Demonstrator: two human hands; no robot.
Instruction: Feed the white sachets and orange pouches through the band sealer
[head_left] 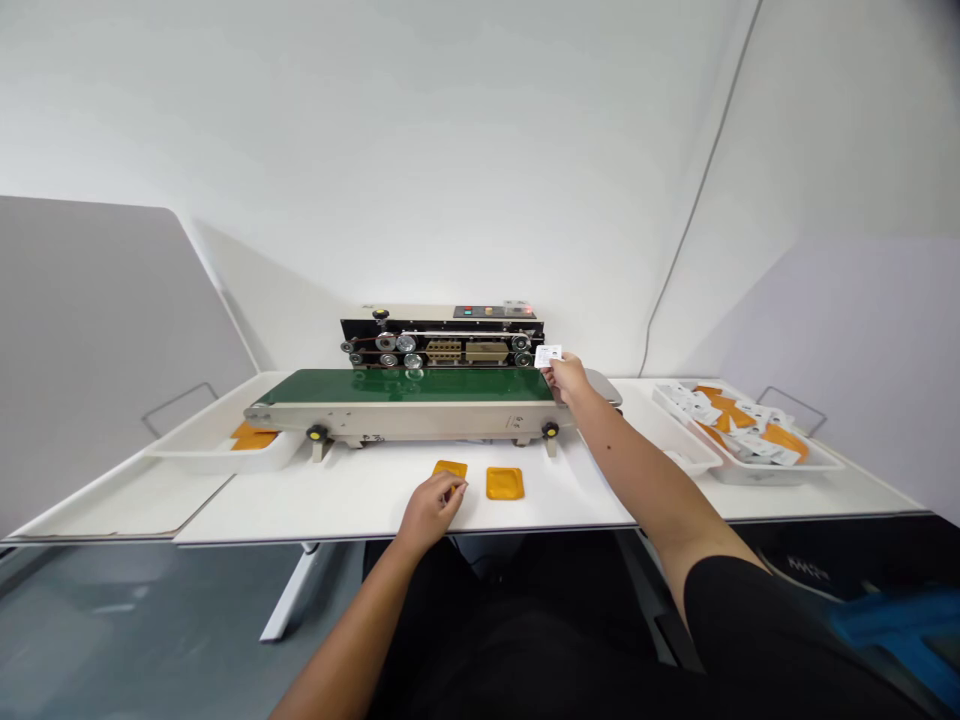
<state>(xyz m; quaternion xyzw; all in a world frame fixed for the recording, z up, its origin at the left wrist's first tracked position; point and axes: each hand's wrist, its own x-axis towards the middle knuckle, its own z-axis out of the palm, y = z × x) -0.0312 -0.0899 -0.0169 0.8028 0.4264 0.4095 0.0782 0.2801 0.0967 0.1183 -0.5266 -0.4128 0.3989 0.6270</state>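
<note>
My right hand (pixel 566 378) pinches a small white packet (pixel 548 355) with printing on it, at the right end of the sealing machine (pixel 480 335) and above the belt's end. My left hand (pixel 435 508) is low over the table, fingers curled at an orange packet (pixel 450 468) that it partly covers; whether it grips the packet is hard to tell. Just to the right, another orange packet (pixel 505 484) lies flat on the white table (pixel 581 495). Behind both, the green conveyor belt (pixel 405 386) carries nothing that I can see.
On the right, a white bin (pixel 784 475) holds many orange and white packets, beside a shallower white tray (pixel 679 445). At the left, another white tray (pixel 217 460) holds some orange packets. Black knobs (pixel 317 433) stick out from the conveyor's front.
</note>
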